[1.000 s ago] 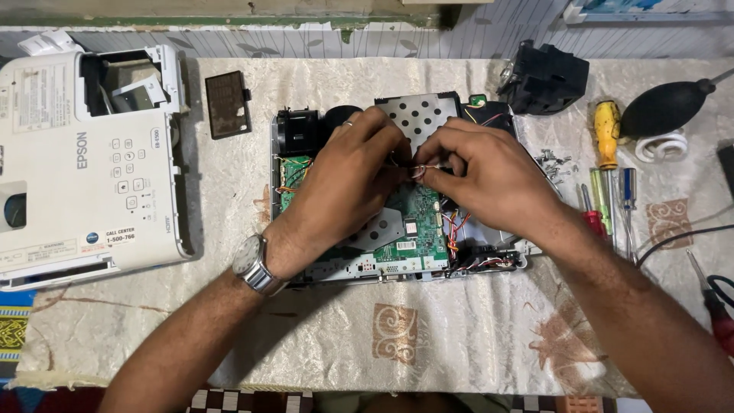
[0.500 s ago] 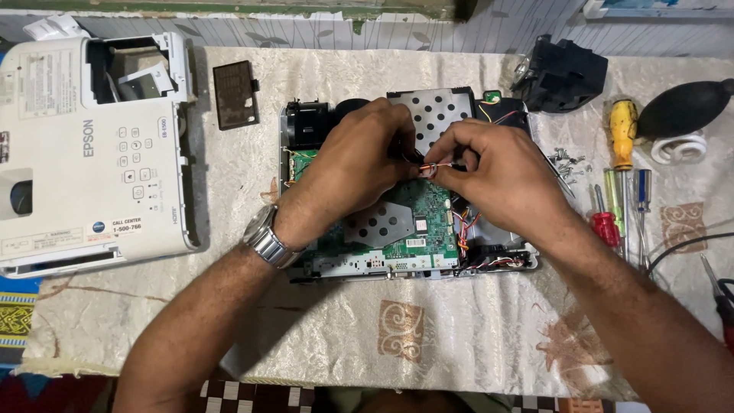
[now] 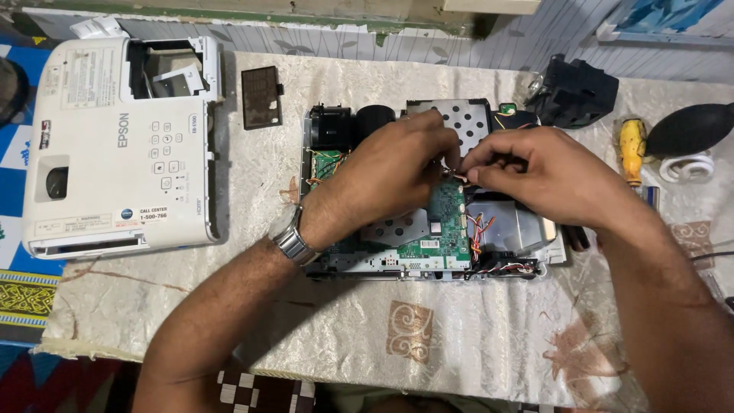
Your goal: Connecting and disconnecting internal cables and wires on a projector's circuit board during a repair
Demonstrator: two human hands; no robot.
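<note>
An opened projector chassis (image 3: 428,252) lies in the middle of the table, its green circuit board (image 3: 447,229) and perforated metal shield (image 3: 466,118) exposed. My left hand (image 3: 390,176), with a metal watch at the wrist, rests over the board. My right hand (image 3: 535,176) meets it from the right. The fingertips of both hands pinch a small bundle of reddish wires (image 3: 457,176) above the board. What the wires plug into is hidden by my fingers.
The white projector top cover (image 3: 115,153) lies at the left, a small dark panel (image 3: 261,97) beside it. At the back right sit a black lens block (image 3: 573,92), a yellow-handled screwdriver (image 3: 632,149), a black air blower (image 3: 688,126) and a white spiral bulb (image 3: 686,166).
Both hands stay together over the board on the wires; the fingers shift slightly. The view has moved a little, so the table sits lower and further right in the frame.
</note>
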